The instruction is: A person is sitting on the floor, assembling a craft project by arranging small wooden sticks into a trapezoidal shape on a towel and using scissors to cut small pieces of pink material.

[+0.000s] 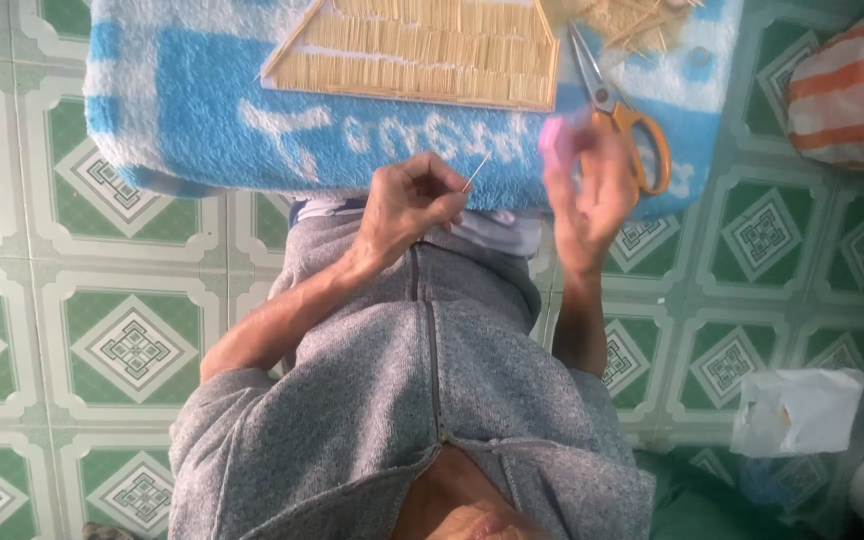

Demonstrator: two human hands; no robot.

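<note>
Hands meet above the blue towel (202,110): left hand (407,205) pinches a thin stick (476,172), right hand (584,195) grips something pink, seemingly preparing it for the stick panel (422,55).

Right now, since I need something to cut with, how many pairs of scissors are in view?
1: the orange-handled scissors lie on the blue towel, beside the right hand. Others may be hidden.

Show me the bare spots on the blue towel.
Free: the towel's left part, beside the stick panel, and the strip below that panel. Crowded: the right end, with scissors, loose sticks and the right hand.
</note>
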